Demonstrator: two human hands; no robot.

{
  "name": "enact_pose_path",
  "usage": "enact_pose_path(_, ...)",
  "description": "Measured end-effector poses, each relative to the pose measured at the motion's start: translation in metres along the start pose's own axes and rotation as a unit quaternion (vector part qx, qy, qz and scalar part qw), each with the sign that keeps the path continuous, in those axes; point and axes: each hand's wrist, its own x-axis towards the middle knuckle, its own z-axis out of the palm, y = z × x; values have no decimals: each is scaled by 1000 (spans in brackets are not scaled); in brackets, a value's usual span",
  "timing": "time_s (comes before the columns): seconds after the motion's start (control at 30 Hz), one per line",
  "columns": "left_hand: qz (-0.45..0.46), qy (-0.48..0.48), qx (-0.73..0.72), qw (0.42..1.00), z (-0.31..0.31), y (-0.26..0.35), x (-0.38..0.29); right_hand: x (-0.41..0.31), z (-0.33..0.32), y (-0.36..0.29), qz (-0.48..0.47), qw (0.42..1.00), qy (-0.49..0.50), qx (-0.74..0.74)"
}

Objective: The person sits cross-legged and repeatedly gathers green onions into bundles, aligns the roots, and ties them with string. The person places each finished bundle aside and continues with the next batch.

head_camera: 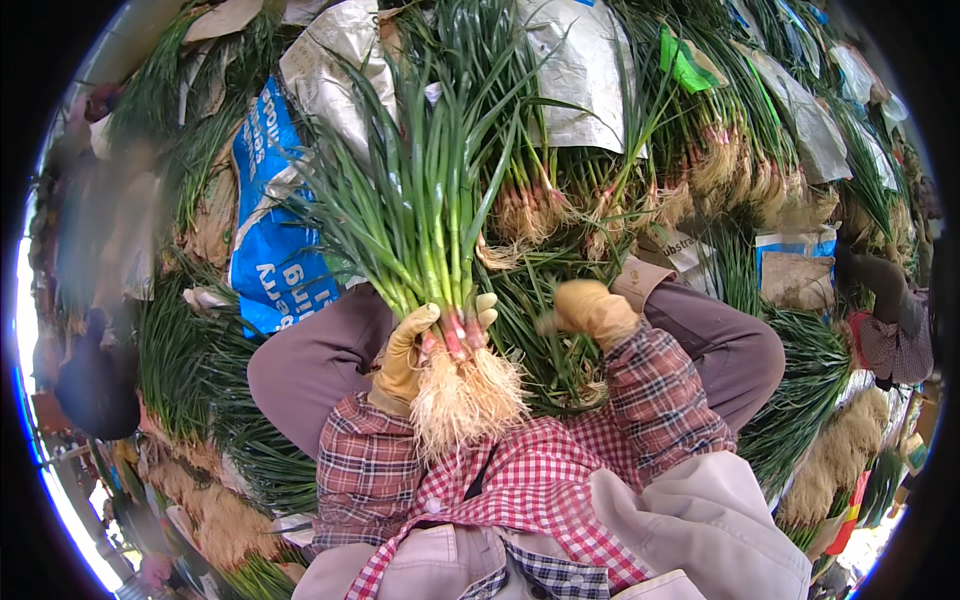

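My left hand (397, 360), in a tan glove, grips a bunch of green onions (439, 232) just above the roots. The green leaves point away from me, and the pale, tangled roots (469, 397) hang toward my lap. To the right, apart from the bunch, is my right hand (592, 311), also in a tan glove. It is blurred and its fingers look curled; I cannot make out anything in it. Loose green leaves (544, 322) lie between my bent knees, below and beside the right hand.
More rooted onion bunches (525, 210) lie ahead, partly under a white plastic sheet (581, 82). A blue printed bag (274, 217) lies by my left knee. Onion piles flank me left (180, 360) and right (802, 382). Another person (892, 337) is at the far right.
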Motion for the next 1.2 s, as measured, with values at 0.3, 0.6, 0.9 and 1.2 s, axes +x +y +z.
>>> enact_pose_path(0.3,16,-81,103,991,-3,-3,2,-38,8,-100,-275,720,29,636)
enact_pose_path(0.6,83,35,227,970,40,26,98,-112,32,-57,-249,700,87,664)
enact_pose_path(0.9,234,41,212,948,121,92,101,-224,32,2,-29,968,230,94)
enact_pose_path(1.2,217,-33,68,973,138,87,107,-169,-67,-105,-195,809,325,450)
